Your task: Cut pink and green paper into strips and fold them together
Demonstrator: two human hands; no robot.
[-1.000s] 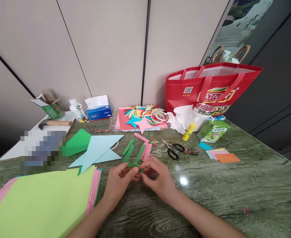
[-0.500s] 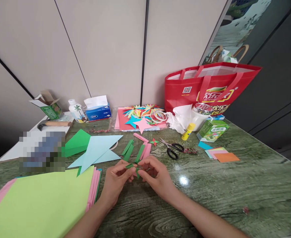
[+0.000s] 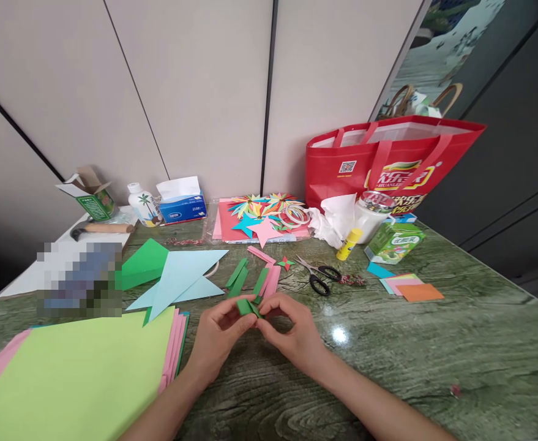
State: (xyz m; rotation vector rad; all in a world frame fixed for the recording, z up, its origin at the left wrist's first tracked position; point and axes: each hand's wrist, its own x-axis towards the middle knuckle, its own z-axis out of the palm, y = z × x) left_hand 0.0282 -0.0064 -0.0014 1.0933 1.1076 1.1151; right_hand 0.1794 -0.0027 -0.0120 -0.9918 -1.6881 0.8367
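Between the fingertips of both hands is a small folded piece of green paper [image 3: 245,307], partly hidden by the fingers. My left hand [image 3: 219,335] pinches its left side, thumb on top. From the other side my right hand [image 3: 291,327] grips its right edge between thumb and fingers. Just beyond the hands lie folded green paper strips [image 3: 238,278] and folded pink strips [image 3: 273,280]. A small red and green paper star [image 3: 286,263] and black-handled scissors [image 3: 318,275] rest to the right of these.
Large coloured sheets [image 3: 85,367] cover the left front, with light blue paper [image 3: 181,278] behind. A glue stick [image 3: 349,244], a green carton [image 3: 393,242], a white mug [image 3: 369,220] and a red bag [image 3: 333,165] stand at right. Small paper squares [image 3: 422,291] lie nearer.
The green paper has been turned between the fingers; a broader green face now shows on the left. Both hands stay in nearly the same place.
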